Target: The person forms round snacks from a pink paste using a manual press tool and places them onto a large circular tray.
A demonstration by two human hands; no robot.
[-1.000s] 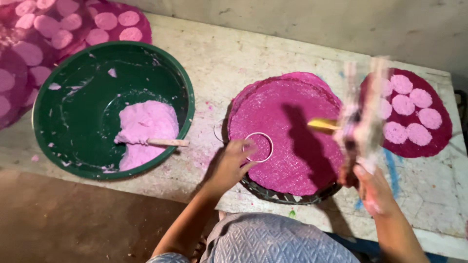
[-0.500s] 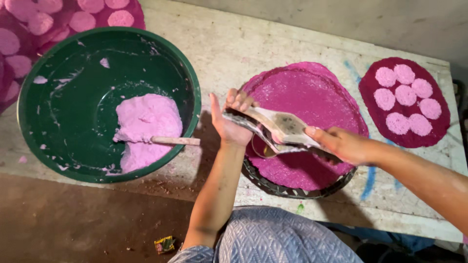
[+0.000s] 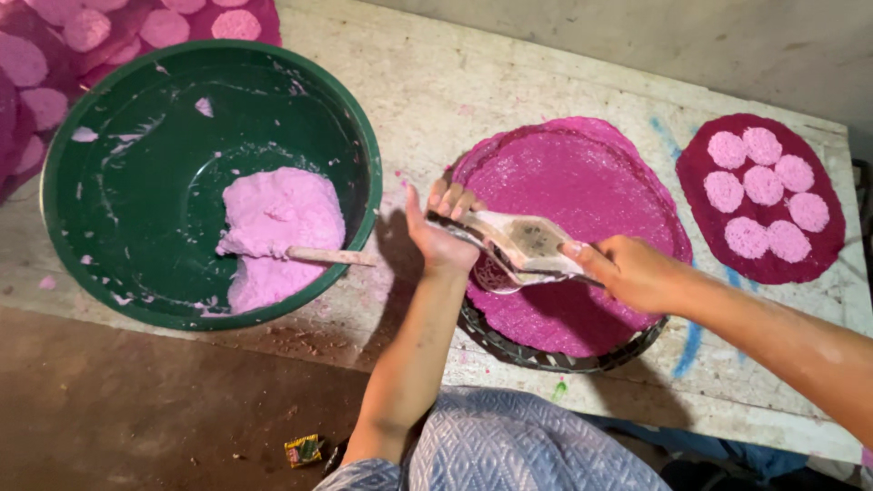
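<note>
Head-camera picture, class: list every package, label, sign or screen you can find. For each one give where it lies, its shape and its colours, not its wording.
Small wrapper: on the brown floor at the bottom of the picture, just left of the person's left elbow and below the green basin; a crumpled, roughly square packet in yellow, green and red.
No labels, signs or screens show anywhere else in the picture.

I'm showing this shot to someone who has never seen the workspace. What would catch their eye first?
Probably the large green basin at left, with a lump of pale pink paste and a stick resting in it. Next, the round magenta-coated tray in the middle, over which the left hand and right hand hold a flat metal scraper. At far right lies a dark red mat bearing seven pink discs.
</note>
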